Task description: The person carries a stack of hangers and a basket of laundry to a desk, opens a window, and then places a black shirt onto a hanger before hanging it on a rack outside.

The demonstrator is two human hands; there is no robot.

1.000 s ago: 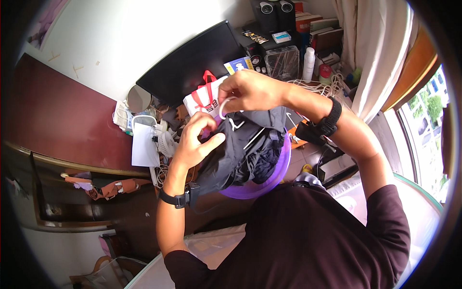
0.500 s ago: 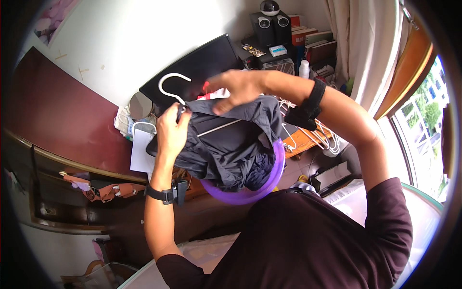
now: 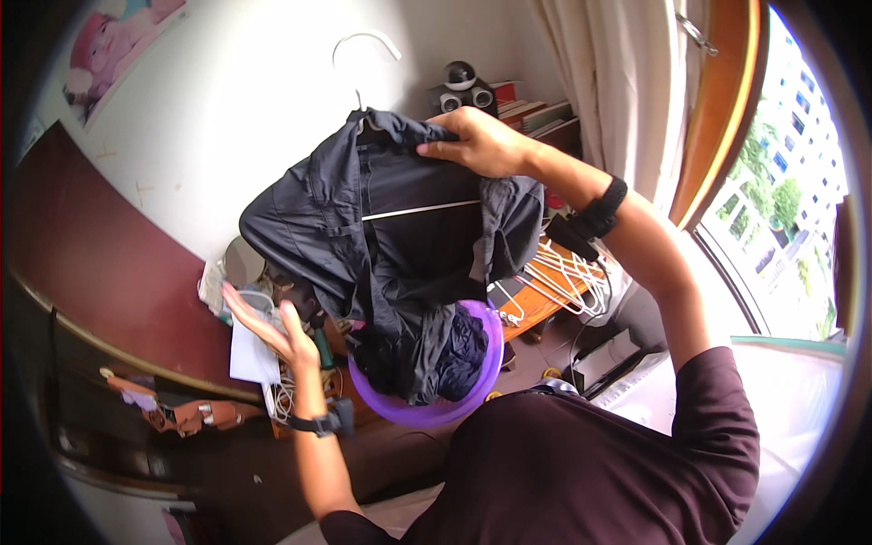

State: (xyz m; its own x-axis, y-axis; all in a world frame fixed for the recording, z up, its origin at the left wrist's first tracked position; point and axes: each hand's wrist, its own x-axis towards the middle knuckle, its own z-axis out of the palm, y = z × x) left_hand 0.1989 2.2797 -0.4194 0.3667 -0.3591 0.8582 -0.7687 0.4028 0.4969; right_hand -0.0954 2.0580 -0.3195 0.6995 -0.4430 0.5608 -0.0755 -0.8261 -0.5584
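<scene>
Right hand (image 3: 481, 143) grips the dark garment (image 3: 381, 236) by its white hanger (image 3: 363, 54), lifting it clear; left hand (image 3: 268, 329) hangs open below.

Beside me, a cream curtain (image 3: 618, 82) hangs next to a wood-framed window (image 3: 727, 118), with trees and buildings outside. A small round camera (image 3: 460, 74) sits on two speakers (image 3: 463, 98), and books (image 3: 536, 113) stand just beside them. Spare white hangers (image 3: 568, 272) lie on an orange desk (image 3: 536, 304). A pink poster (image 3: 113, 41) is on the white wall (image 3: 227, 118).
</scene>
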